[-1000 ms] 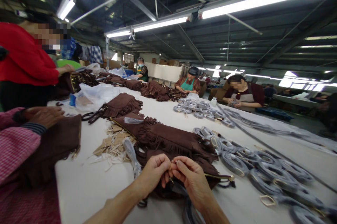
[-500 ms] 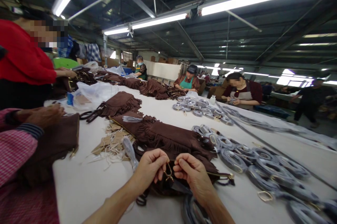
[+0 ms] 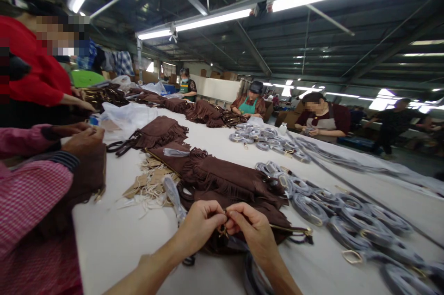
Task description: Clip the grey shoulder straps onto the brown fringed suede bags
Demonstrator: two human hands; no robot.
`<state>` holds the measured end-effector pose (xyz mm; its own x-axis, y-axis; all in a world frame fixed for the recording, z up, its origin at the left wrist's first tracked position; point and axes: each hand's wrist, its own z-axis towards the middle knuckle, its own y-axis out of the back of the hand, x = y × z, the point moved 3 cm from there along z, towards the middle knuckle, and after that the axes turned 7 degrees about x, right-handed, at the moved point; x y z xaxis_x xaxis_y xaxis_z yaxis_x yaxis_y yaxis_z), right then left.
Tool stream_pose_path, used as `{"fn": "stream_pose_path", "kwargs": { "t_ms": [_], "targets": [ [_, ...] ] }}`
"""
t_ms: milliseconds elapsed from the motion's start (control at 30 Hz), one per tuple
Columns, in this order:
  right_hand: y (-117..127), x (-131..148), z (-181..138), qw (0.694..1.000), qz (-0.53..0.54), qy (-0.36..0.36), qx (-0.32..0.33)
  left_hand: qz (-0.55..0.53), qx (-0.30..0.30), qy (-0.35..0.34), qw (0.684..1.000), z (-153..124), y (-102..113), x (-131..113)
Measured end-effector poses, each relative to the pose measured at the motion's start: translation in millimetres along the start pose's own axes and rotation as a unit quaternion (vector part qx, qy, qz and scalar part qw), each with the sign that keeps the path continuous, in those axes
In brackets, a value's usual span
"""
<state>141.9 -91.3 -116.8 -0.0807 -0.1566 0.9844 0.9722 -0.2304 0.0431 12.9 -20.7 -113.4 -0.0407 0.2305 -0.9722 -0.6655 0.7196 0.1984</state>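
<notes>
Low in the middle of the head view, my left hand (image 3: 205, 222) and my right hand (image 3: 249, 222) meet fingertip to fingertip. Between their pinched fingers is a small gold metal ring or clasp (image 3: 223, 231); its exact kind is partly hidden by my fingers. My left hand grips it, and the right fingertips close on its upper end. Just beyond and beneath lies a dark brown fringed bag (image 3: 236, 181) with a gold zip along its edge. A plastic-wrapped piece (image 3: 172, 193) rests beside my left hand.
Coiled grey straps in plastic (image 3: 350, 221) spread over the right side, with a loose gold ring (image 3: 352, 257). Tan tags with white strings (image 3: 152, 181) lie left of the bag. A co-worker's checked sleeve (image 3: 41, 198) reaches in at left. Brown bags (image 3: 208, 112) line the far table.
My right hand has moved left, closing the gap so its fingertips now touch the gold piece beside my left fingers. The co-worker's hands at left have shifted right and up.
</notes>
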Motion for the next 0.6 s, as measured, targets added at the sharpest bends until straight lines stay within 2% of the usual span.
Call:
{"fn": "stream_pose_path", "kwargs": {
  "t_ms": [233,600],
  "targets": [
    [-0.6,0.1,1.2,0.995,-0.073,0.047,0.038,0.116,-0.002,-0.015,0.993,-5.8,-1.8,-2.4],
    [0.0,-7.2,0.4,0.993,-0.095,0.038,0.063,0.179,0.005,-0.015,0.984,-4.6,-0.6,-3.9]
  ]
}}
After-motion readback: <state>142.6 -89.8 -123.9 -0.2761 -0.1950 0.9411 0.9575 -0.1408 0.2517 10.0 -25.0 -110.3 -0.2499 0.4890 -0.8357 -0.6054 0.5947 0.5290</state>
